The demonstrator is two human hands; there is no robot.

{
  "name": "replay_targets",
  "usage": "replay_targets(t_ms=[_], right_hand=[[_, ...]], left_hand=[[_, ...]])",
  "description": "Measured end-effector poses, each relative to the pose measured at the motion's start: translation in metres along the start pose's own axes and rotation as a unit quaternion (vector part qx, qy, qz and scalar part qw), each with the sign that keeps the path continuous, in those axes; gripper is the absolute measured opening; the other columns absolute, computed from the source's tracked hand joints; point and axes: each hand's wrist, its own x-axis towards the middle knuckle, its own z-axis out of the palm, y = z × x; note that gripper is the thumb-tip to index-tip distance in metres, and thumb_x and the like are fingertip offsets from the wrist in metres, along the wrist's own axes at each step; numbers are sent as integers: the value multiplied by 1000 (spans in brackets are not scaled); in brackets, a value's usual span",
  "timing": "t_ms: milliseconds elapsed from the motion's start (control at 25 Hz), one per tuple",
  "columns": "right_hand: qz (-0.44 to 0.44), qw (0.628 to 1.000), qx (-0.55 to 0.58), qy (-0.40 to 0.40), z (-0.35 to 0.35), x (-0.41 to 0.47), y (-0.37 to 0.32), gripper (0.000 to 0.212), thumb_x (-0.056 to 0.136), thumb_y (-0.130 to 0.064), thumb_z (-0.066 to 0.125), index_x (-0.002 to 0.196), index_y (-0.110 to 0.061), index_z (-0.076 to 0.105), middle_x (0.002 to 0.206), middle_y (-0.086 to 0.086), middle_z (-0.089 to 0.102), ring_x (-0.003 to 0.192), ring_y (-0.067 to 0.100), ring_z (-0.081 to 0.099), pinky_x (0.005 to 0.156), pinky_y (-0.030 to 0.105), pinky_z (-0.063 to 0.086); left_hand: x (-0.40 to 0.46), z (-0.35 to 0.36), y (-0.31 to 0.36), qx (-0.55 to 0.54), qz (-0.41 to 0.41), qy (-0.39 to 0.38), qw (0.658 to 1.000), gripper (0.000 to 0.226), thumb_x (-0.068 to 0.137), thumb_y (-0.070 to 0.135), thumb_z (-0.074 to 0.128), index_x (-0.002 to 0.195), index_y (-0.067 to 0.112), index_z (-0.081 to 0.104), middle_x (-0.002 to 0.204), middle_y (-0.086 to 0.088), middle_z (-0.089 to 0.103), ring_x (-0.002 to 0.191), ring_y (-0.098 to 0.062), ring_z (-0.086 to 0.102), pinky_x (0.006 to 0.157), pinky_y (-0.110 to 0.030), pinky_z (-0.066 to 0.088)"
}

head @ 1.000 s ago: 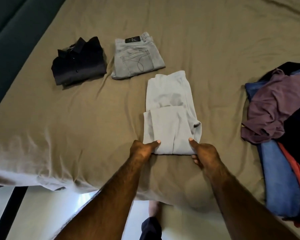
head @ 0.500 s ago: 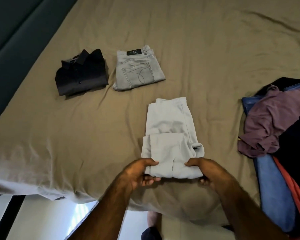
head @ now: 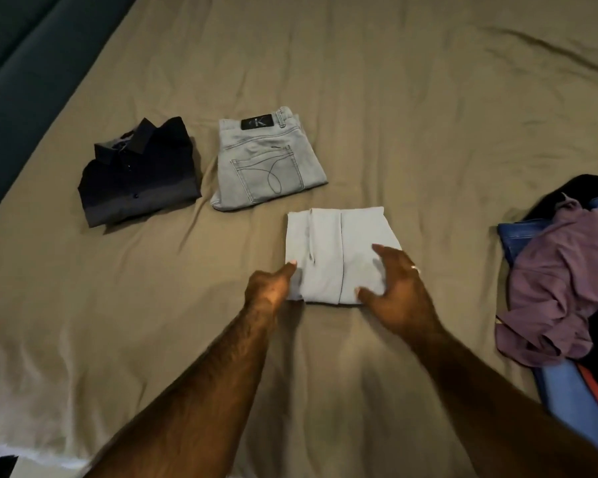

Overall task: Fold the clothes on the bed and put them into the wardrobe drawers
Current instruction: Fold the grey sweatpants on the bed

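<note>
Head view showed the pale grey trousers [head: 339, 250] lying as a compact square packet on the olive sheet of the bed [head: 411, 108], near its front edge, a drawstring trailing down the upper face. The left hand [head: 269, 288] sat against the packet's near-left corner, thumb tip on top of the cloth; whether the other fingers were curled beneath the edge could not be told. The right hand [head: 399, 288] lay spread over the near-right part of the packet, fingers straight and splayed, pressing flat rather than gripping, a ring visible on one finger.

Beyond and to the left lay two finished pieces, well apart from the hands: a dark button shirt [head: 140, 174] and, just beside it, folded light grey jeans [head: 268, 163] with a black waistband patch. At the right edge of the bed sat the unfolded heap [head: 563, 291]: a mauve garment over blue denim, with something black and an orange strip.

Judgement: the fold itself looked complete and the step in hand was squaring and flattening. To do it well, the flat right palm should sweep outward to push air from the layers while the left steadies the corner so the layers stay aligned; the drawstring is best tucked in. Lifted from beneath with both hands, the packet should keep its shape; the drawers were not in view.
</note>
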Motion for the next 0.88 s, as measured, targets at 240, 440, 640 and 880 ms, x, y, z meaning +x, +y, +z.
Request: replay_targets(t_ms=[240,440,640,880], right_hand=[[-65,947,-283,-136,77,26,22,118,78,-46,75,167,-31,-2,176,10,0,162,36,4,126,59,12],[-101,970,-181,-126,88,39,31,116,77,-48,81,166,-31,9,173,2,22,158,30,26,123,53,26],[3,993,112,-23,73,45,41,60,89,-29,70,146,-18,57,154,-1,53,143,20,49,120,48,42],[47,998,27,7,75,41,63,40,99,-10,58,138,-13,68,141,-1,66,132,23,61,116,41,46]], left_hand=[[43,40,-2,-90,-71,-125,986,41,82,33,89,106,3,75,90,-9,79,71,-24,71,53,-30,55],[64,26,-3,183,238,122,946,51,81,67,75,91,20,58,88,0,67,78,-19,60,65,-33,52],[64,41,-5,107,254,-25,961,43,76,58,88,75,22,65,66,7,65,61,-11,61,62,-28,55],[78,27,-18,46,111,119,986,20,93,23,75,74,17,70,78,-7,74,76,-29,70,71,-32,52]])
